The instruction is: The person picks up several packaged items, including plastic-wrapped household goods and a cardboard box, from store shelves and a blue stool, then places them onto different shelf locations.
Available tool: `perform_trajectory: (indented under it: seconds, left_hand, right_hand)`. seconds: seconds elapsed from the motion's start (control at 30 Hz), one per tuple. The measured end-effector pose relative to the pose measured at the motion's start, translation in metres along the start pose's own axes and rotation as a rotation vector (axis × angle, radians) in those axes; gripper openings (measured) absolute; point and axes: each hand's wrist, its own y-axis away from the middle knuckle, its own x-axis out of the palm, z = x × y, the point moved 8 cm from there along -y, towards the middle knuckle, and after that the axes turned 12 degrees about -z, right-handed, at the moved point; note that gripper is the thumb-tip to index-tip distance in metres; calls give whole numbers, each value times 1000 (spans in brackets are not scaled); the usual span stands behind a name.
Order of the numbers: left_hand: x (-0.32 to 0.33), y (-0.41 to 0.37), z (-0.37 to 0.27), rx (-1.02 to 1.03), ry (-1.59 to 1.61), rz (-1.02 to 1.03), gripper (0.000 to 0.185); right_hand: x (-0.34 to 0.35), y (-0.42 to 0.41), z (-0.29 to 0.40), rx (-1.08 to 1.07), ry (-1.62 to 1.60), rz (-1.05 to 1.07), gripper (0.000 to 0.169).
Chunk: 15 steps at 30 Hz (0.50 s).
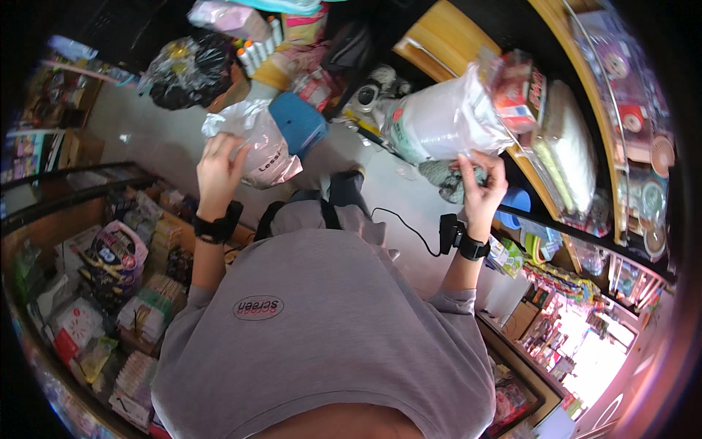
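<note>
My left hand (pixel 218 167) grips the top edge of a shiny, pale plastic pouch (pixel 267 156) bearing dark writing, which hangs over the floor. A blue plastic container (pixel 299 125) is just behind the pouch. On the other side, my right hand (pixel 485 180) pinches the crumpled clear end of a big white plastic-wrapped pack (pixel 439 123) with green print. That pack lies tilted in front of the wooden shelf (pixel 452 35). Below it, close to my right fingers, is a bundle of grey-green mesh scourers or similar material (pixel 452 178).
A glass-topped display case (pixel 71 186) full of small packets runs along my left. Wooden shelves with a red packet (pixel 518 93) and a wrapped white bundle (pixel 567 148) stand at right. A black plastic bag (pixel 186 77) sits ahead, and a black cable (pixel 406 222) trails by my right wrist.
</note>
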Motion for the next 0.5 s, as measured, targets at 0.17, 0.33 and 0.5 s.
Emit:
perform_trajectory:
  seconds: [0.17, 0.33, 0.5]
  left_hand:
    - [0, 1, 33, -23, -104, -52, 10]
    - [4, -1, 71, -202, -180, -101, 14]
    - [23, -8, 119, -369, -289, -67, 13]
  right_hand:
    - [90, 43, -42, -28, 128, 314, 16]
    - [173, 60, -84, 79, 176, 659, 21]
    - [258, 76, -134, 125, 165, 891, 24]
